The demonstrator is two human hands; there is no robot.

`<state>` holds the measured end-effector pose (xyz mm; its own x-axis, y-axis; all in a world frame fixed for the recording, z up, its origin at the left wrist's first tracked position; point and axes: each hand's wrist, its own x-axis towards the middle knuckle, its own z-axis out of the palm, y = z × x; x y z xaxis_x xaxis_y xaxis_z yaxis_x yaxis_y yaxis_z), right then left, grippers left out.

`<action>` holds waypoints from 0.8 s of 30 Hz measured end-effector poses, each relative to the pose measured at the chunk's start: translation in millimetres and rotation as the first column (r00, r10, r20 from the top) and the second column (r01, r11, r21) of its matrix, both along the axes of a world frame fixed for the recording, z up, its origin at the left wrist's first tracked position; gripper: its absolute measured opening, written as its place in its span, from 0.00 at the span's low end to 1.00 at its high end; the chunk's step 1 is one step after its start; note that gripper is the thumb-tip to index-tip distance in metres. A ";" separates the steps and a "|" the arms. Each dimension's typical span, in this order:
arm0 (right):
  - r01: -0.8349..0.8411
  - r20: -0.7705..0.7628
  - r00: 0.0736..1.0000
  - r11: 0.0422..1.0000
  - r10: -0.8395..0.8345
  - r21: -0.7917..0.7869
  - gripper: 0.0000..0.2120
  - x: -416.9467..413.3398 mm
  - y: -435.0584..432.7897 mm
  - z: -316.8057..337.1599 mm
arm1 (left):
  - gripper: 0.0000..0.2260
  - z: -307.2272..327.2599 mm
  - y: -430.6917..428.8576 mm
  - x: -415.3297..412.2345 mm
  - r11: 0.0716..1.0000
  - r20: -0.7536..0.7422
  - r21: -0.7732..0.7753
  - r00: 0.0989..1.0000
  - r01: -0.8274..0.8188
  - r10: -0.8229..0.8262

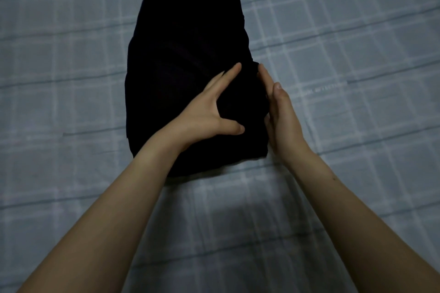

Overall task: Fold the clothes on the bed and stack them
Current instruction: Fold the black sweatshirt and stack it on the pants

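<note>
A black garment (185,54) lies folded into a long bundle on the bed, its far end pointing away from me. My left hand (209,112) rests flat on its near right part, fingers spread and thumb out. My right hand (281,116) stands on edge against the bundle's right side, fingers straight and touching the cloth. Neither hand grips the fabric. The garment is too dark to show its folds.
A grey-blue checked bed sheet (345,43) covers everything in view, lightly wrinkled, with faint printed lines of text at the upper left and right. No other clothes show in the frame.
</note>
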<state>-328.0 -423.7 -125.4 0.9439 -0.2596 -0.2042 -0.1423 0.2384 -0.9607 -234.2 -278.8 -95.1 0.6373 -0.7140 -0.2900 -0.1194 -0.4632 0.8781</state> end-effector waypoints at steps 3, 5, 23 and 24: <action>-0.011 0.000 1.000 1.000 0.011 -0.002 0.27 -0.6 1.1 -1.9 | 0.50 -0.2 2.6 0.7 1.000 -0.005 -0.017 1.000 0.002 -0.002; -0.017 -0.003 1.000 1.000 0.017 -0.009 0.27 -0.7 2.4 -2.6 | 0.50 0.0 3.6 0.9 1.000 -0.001 -0.023 1.000 0.005 -0.005; -0.001 0.001 1.000 0.977 0.001 -0.213 0.26 -0.8 5.6 5.3 | 0.51 -6.4 -2.6 -6.9 0.998 0.017 -0.051 1.000 -0.025 0.026; 0.000 0.003 1.000 0.970 0.001 -0.244 0.26 -0.9 5.4 5.5 | 0.51 -6.6 -2.6 -7.0 0.998 0.022 -0.052 0.999 -0.026 0.027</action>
<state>-328.9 -418.3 -119.9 0.9444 -0.3011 -0.1321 -0.1397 -0.0036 -0.9902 -241.2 -281.4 -101.7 0.6624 -0.7101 -0.2386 -0.1276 -0.4208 0.8981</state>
